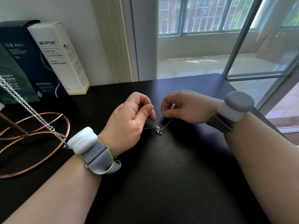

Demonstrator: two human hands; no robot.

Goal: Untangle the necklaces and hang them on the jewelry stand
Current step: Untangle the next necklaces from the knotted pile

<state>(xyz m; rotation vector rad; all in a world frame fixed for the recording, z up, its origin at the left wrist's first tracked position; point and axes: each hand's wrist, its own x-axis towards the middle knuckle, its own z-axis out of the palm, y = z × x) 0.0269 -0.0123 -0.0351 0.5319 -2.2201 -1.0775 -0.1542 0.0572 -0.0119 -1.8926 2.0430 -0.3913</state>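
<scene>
A chunky chain [34, 113] already hangs on the copper jewelry stand [69, 126] at left, while the left hand [129, 122] and right hand [186, 108] each pinch the fine necklace [156, 125] just above the black table [161, 175] — pendant [158, 134] dangling between them — so this one seemingly remains to untangle and hang.

the copper wire jewelry stand [68, 126] is cut off by the left edge, as is the upper end of the chunky silver link chain [34, 112], whose lower tip is hidden behind the white block strapped to the left wrist [82, 139]. the fine silver chain with a small pendant [158, 131] disappears inside the pinching left hand [129, 120] and right hand [186, 107]. it is too thin to tell how its strands cross.
</scene>
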